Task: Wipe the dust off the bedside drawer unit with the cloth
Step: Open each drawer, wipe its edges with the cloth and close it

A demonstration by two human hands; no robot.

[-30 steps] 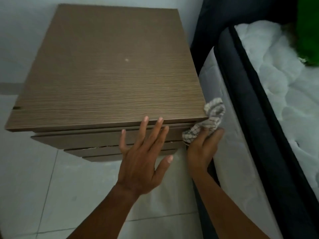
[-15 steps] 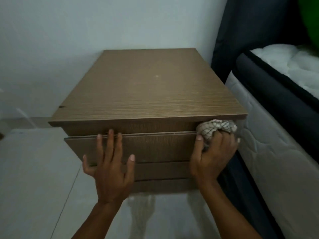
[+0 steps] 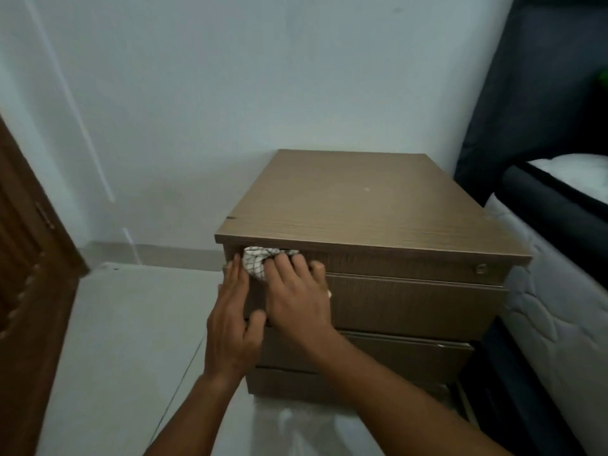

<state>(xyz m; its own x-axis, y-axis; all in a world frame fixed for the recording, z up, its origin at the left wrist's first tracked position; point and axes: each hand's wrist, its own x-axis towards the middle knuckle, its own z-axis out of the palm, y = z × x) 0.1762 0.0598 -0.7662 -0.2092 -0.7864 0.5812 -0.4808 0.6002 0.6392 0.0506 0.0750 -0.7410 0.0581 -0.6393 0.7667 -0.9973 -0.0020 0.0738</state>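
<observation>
A: Head view: right hand (image 3: 297, 301) bunches cloth (image 3: 256, 264) against drawer unit (image 3: 378, 225) front, under top's lip; left hand (image 3: 232, 327), flat, braces corner.

B: Risk — bunched cloth skips dust rightward; flatten it.

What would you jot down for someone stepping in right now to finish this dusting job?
Right hand: presses the checked cloth against the top front strip of the drawer unit, at its left end, just under the overhanging top.
Left hand: flat on the unit's front left edge, bracing, holding nothing.
Done: cannot tell how much is dust-free; a pale speck sits on the top.
Left: likely the lower drawer fronts and the top.
</observation>
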